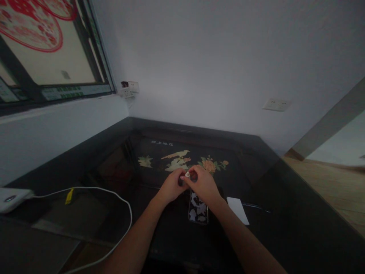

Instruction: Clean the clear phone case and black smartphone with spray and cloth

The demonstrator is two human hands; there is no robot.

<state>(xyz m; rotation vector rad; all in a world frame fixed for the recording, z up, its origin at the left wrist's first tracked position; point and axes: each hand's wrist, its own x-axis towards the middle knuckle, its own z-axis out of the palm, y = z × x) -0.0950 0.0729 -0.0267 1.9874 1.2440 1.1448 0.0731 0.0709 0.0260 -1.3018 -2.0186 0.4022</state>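
Note:
My left hand (pixel 171 186) and my right hand (pixel 203 183) meet over the middle of a dark table (pixel 285 213). Both have their fingers pinched together on a small white object (pixel 187 174) between them; what it is I cannot make out. Just below the hands a phone in a black-and-white patterned case (pixel 197 210) lies flat on the table. A white card (pixel 238 209) lies to the right of the phone, close to my right forearm.
The tabletop bears a painted bird and flowers (pixel 182 159). A white cable (pixel 114 198) loops from a white device (pixel 11 198) at the left edge. Wall sockets (pixel 129 88) (pixel 276 104) sit on the white walls. A window (pixel 42 49) is upper left; wooden floor (pixel 327 186) lies right.

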